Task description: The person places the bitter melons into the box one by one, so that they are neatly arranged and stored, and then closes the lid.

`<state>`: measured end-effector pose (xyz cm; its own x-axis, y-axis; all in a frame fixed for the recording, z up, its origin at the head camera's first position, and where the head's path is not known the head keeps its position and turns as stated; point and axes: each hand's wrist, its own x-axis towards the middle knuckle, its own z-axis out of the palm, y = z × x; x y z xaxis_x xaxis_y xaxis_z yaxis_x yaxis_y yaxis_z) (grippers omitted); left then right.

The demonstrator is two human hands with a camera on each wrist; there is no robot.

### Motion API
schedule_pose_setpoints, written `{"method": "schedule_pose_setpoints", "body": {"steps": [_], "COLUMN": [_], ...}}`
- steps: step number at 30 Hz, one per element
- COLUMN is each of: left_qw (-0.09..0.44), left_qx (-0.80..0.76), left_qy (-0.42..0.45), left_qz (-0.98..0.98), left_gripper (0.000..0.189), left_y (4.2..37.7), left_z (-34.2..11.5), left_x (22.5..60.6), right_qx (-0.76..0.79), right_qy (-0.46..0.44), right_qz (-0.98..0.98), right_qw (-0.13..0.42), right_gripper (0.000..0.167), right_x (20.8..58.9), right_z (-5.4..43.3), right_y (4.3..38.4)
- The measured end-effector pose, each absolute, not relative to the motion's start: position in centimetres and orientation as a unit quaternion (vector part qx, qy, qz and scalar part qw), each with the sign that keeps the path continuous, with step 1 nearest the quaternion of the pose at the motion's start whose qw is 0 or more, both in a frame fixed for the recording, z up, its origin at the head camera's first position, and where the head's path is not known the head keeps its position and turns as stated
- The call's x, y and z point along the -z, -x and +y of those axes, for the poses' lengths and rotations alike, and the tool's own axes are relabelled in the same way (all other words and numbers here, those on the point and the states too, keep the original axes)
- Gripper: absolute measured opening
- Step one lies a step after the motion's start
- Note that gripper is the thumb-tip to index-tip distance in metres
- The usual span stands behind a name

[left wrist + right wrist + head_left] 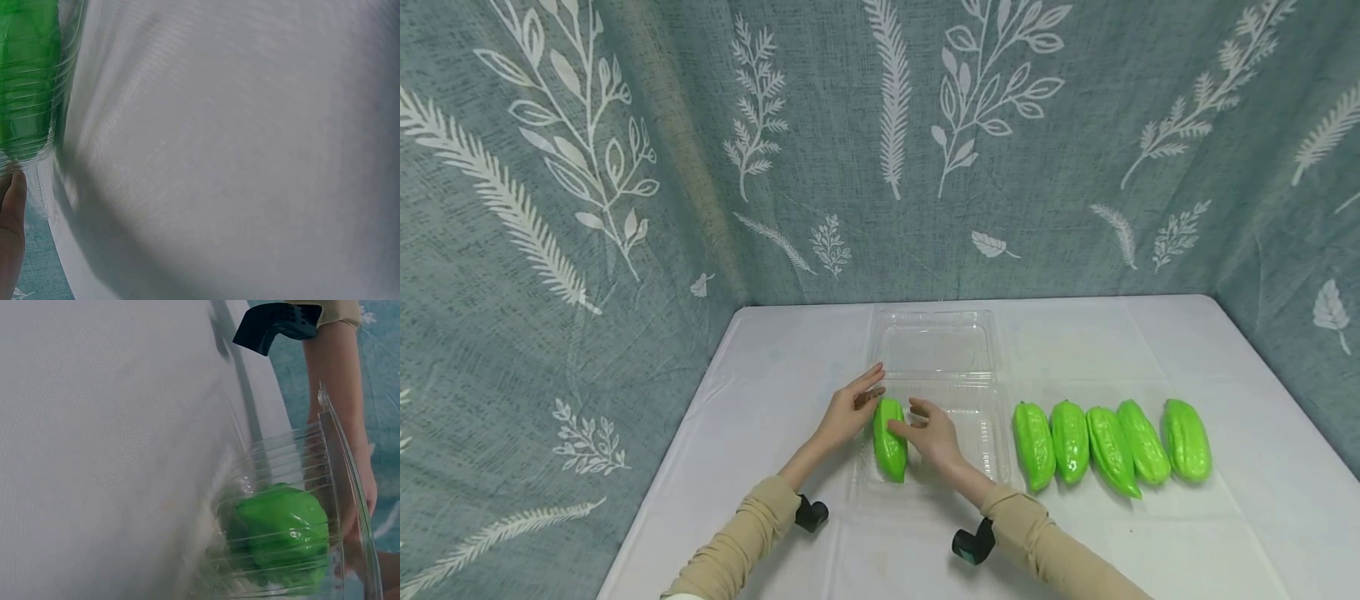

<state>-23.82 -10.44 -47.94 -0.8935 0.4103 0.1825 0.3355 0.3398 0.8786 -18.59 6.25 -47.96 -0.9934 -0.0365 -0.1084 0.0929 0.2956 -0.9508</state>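
Observation:
A glossy green bitter melon (890,442) lies lengthwise along the left side of a clear plastic clamshell box (997,442). My left hand (841,419) is at the box's left edge, fingers extended toward the melon's far end. Over the box, my right hand (936,437) has its thumb at the melon's right side, with its other fingers loosely bent. In the left wrist view the melon (28,75) shows through the ribbed wall, a fingertip of the left hand (11,219) just below. The right wrist view shows the melon (281,534) behind the clear wall.
The box's lid (936,346) lies folded back behind its base. Several more green bitter melons (1071,442) lie in a row to the right on the white tablecloth (1247,533). A patterned blue-green curtain (850,250) borders the table's back and sides.

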Motion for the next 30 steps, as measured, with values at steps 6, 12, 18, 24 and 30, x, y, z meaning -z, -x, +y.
{"method": "schedule_pose_setpoints", "body": {"steps": [6, 12, 18, 24, 30], "left_qw": [0.029, 0.032, 0.056, 0.038, 0.027], "left_qx": [-0.529, -0.538, -0.532, -0.535, -0.53], "left_qy": [-0.222, -0.23, -0.231, -0.23, -0.218], "left_qz": [0.819, 0.811, 0.813, 0.812, 0.819], "left_gripper": [0.047, 0.047, 0.045, 0.045, 0.046], "left_y": [24.7, 24.4, 23.0, 23.6, 24.6], "left_z": [-10.7, -10.7, -10.4, -10.4, -10.6], "left_x": [49.5, 48.9, 45.8, 47.3, 49.4], "right_qx": [0.587, 0.589, 0.58, 0.571, 0.573], "right_qy": [-0.004, 0.01, 0.038, 0.058, 0.066], "right_qz": [0.809, 0.807, 0.813, 0.819, 0.817], "right_qw": [0.044, 0.045, 0.025, 0.013, 0.007], "right_gripper": [0.061, 0.061, 0.061, 0.062, 0.062], "right_x": [47.9, 47.3, 47.2, 47.0, 46.6], "right_z": [6.4, 6.3, 6.4, 6.8, 7.4], "right_y": [18.7, 18.6, 18.6, 18.6, 18.6]}}
